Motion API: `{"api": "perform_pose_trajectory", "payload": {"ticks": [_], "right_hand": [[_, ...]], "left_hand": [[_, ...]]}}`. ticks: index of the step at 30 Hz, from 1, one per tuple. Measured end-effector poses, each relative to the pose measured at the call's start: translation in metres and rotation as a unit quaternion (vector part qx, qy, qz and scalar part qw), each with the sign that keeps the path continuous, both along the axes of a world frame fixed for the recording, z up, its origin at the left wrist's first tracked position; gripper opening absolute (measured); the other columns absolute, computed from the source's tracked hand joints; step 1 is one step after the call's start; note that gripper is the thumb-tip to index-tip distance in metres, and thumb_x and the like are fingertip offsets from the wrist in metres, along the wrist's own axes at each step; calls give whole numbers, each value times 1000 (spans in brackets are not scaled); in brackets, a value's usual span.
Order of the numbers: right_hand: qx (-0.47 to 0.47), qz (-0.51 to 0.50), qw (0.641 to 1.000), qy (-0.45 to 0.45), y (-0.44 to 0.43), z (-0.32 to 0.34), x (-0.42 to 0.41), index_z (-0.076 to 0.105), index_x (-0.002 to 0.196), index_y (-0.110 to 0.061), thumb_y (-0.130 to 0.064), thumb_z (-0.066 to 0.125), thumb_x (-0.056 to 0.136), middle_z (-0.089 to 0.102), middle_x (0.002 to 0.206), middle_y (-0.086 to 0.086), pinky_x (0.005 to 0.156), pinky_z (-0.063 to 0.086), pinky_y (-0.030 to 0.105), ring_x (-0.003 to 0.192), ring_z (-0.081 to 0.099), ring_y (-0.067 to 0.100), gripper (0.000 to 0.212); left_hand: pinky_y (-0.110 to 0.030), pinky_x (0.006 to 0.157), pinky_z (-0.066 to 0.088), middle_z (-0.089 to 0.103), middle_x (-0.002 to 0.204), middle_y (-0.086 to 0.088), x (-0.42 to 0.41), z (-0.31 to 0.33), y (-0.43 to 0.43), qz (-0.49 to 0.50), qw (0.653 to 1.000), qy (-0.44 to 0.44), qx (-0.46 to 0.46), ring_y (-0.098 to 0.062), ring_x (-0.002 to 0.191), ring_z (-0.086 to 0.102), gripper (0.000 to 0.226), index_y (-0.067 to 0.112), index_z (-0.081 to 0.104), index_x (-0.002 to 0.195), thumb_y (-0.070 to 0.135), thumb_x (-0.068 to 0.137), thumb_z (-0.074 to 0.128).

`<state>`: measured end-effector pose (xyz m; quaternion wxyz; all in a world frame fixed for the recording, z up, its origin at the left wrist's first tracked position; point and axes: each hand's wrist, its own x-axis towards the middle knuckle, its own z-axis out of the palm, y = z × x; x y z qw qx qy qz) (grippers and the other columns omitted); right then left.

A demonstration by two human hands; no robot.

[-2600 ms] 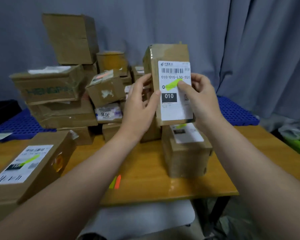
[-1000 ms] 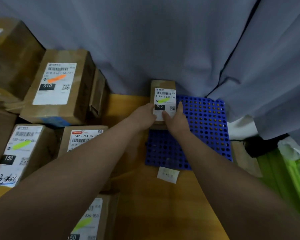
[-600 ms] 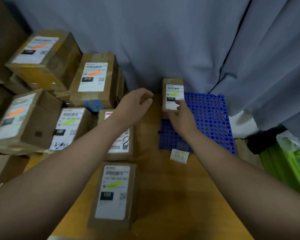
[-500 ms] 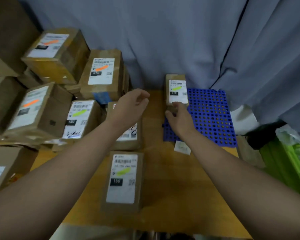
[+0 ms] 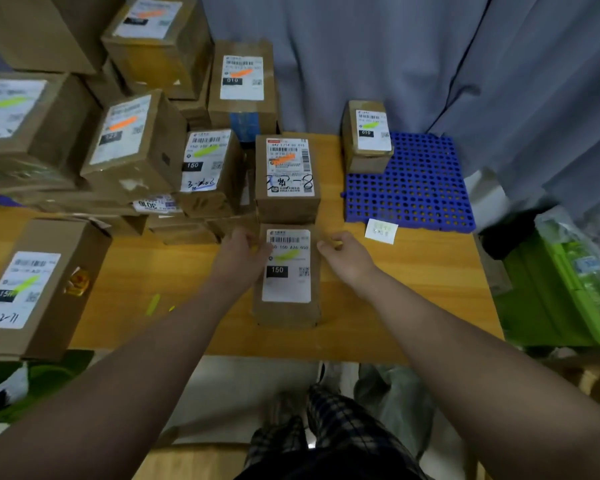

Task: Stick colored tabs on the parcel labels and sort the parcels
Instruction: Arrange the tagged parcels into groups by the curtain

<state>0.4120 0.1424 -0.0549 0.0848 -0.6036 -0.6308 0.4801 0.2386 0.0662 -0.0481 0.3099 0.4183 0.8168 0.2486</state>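
A brown parcel [image 5: 286, 308] with a white "150" label and a green tab lies flat on the wooden table [image 5: 413, 289] in front of me. My left hand [image 5: 241, 259] lies over its upper left edge, fingers relaxed. My right hand [image 5: 347, 259] is at its upper right corner, fingers loosely curled, holding nothing. The small "010" parcel [image 5: 368, 136] with a green tab stands at the back on the blue perforated mat [image 5: 413, 188], free of both hands.
Stacked parcels with orange and green tabs fill the left and back, one orange-tabbed parcel [image 5: 286, 168] just behind the "150" parcel. A loose green tab [image 5: 153, 304], a small tab sheet [image 5: 381, 231], a green-tabbed box [image 5: 25, 289] at left and a green crate [image 5: 561, 289] off the table's right.
Both hands let go of the "010" parcel, left standing on the blue mat, and came back to the nearer "150" parcel. The view tilted down.
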Motion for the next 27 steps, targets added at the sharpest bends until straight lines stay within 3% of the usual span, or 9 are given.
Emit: {"api": "perform_pose_trajectory", "payload": {"ticks": [2,4,7,10,14,17,20,27], "right_hand": [[-22,8,1000,2,-4,-3,-3,33,146,-10,-42,47,98,43,144,10,95,38,27,127,45,25,60],[-51,19,998,16,-9,-8,-6,38,142,-8,-44,47,97,46,142,9,97,43,31,120,49,23,57],[-53,17,998,21,-11,-11,0,51,114,-15,-45,50,96,60,107,1,65,43,23,83,53,10,35],[-41,-1,999,-16,-3,-12,24,48,106,-17,-52,53,91,53,86,-7,57,39,24,78,53,11,39],[-15,-18,998,-59,13,-4,67,49,105,-13,-51,58,89,58,89,0,63,43,30,82,57,19,43],[26,-49,997,-62,28,8,96,45,96,-14,-47,58,90,57,82,-1,63,44,33,75,56,17,36],[64,-106,992,-34,52,21,120,45,83,-20,-47,61,88,59,78,-5,62,46,32,72,58,13,32],[142,-208,967,34,133,34,156,50,87,-15,-45,68,80,63,81,-1,64,45,32,72,58,14,36]], "left_hand": [[-32,80,42,50,134,-13,1,-7,-2,5,997,-39,-60,-28,118,52,56,7,42,135,42,94,53],[-32,80,45,53,133,-12,8,-9,-3,-12,992,-81,-100,-29,117,54,59,6,39,139,42,95,53],[-33,72,52,58,124,-12,21,-11,-3,-38,991,-76,-103,-25,101,59,55,5,42,133,38,92,58],[-43,81,56,61,119,-13,41,-12,1,-59,991,-76,-98,-27,101,62,56,6,42,130,39,89,61],[-42,83,55,62,115,-11,79,-7,15,-101,988,-91,-79,-26,99,63,50,6,42,128,34,91,61],[-36,76,54,63,108,-7,104,2,36,-120,988,-80,-46,-23,92,64,45,8,44,125,32,92,60],[-40,79,55,64,104,-5,123,16,68,-129,989,-71,-6,-22,90,64,40,11,47,120,35,91,60],[-42,88,54,60,117,-3,155,37,160,-127,987,-89,51,-21,104,60,42,12,47,128,34,94,56]]}}
